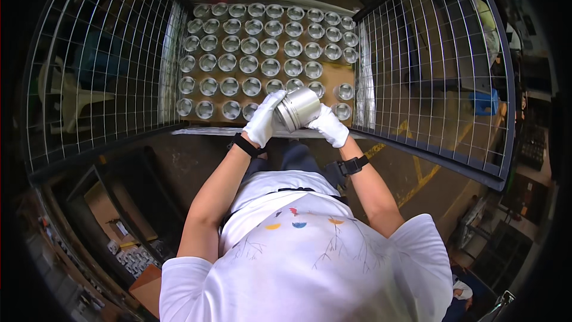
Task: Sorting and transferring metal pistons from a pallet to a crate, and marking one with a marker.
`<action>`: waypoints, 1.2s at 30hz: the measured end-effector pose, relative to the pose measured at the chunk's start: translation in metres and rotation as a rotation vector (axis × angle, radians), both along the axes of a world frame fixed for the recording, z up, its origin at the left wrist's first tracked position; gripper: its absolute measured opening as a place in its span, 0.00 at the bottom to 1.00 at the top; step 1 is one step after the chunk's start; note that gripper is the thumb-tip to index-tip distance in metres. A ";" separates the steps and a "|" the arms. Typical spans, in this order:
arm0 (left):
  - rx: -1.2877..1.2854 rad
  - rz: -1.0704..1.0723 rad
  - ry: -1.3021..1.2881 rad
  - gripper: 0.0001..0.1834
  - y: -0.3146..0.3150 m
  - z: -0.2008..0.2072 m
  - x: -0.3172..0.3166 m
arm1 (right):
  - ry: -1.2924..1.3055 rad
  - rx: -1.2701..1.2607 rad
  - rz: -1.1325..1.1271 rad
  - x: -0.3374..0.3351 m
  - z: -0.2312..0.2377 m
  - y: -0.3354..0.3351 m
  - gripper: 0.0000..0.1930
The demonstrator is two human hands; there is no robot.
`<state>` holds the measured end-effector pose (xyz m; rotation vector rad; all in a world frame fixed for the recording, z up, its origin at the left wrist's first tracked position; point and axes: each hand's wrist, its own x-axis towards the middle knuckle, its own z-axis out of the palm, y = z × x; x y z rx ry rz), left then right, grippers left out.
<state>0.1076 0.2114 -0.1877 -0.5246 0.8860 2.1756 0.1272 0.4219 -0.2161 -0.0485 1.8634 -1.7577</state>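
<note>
Dozens of shiny metal cylinders point(248, 64) stand upright in neat rows on a brown board point(335, 75) inside a wire-mesh cage point(429, 71), whose tall grid walls rise on either side of the board; the rows fill the board from its far edge to its near edge, with a bare patch of board toward the right side; below the board's near edge a person in a white printed shirt point(304, 256) leans in, both forearms reaching up toward it; to the left of the board, beyond the mesh, a dark shelf holds cardboard boxes point(104, 206) and small packets; to the right of the board, yellow floor lines point(417, 170) run under the cage wall; over the board's near edge one metal cylinder point(298, 108) is held tilted on its side, clear of the rows, its open end facing lower left; the left hand point(263, 119), in a white glove, is wrapped around the cylinder's left end, fingers curled over its rim; the right hand point(329, 125), also gloved in white, cups the cylinder's right side from beneath, fingers closed against it; a black band point(244, 145) circles the left wrist and another point(353, 165) the right
</note>
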 end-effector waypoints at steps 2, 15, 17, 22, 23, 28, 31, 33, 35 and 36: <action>-0.192 -0.020 0.106 0.28 0.002 0.004 0.000 | -0.035 -0.038 0.016 -0.004 -0.004 0.004 0.20; 0.310 -0.078 -0.216 0.27 -0.011 0.002 -0.011 | 0.611 0.484 0.195 -0.020 0.040 0.006 0.18; 0.347 -0.079 -0.251 0.26 -0.009 0.002 -0.011 | 0.564 0.458 0.176 -0.021 0.036 0.008 0.16; 0.191 -0.070 -0.182 0.25 -0.001 -0.012 -0.012 | 0.196 0.097 -0.013 -0.023 0.024 0.007 0.14; 0.143 -0.077 -0.161 0.25 -0.001 -0.017 -0.011 | 0.142 0.048 -0.063 -0.023 0.022 0.004 0.15; -0.034 -0.079 -0.140 0.23 0.010 -0.009 -0.011 | -0.045 -0.087 -0.200 -0.030 0.031 -0.005 0.19; -0.072 -0.115 -0.088 0.23 0.010 -0.018 -0.008 | -0.346 -0.080 -0.310 -0.037 0.042 -0.011 0.20; -0.039 -0.185 -0.100 0.23 0.006 -0.022 -0.009 | -0.397 -0.094 -0.361 -0.041 0.039 -0.012 0.20; 0.024 -0.206 -0.131 0.23 0.004 -0.022 -0.009 | -0.409 -0.072 -0.361 -0.045 0.035 -0.009 0.21; 0.071 -0.192 -0.157 0.24 0.004 -0.019 -0.010 | -0.398 -0.042 -0.336 -0.047 0.032 -0.003 0.22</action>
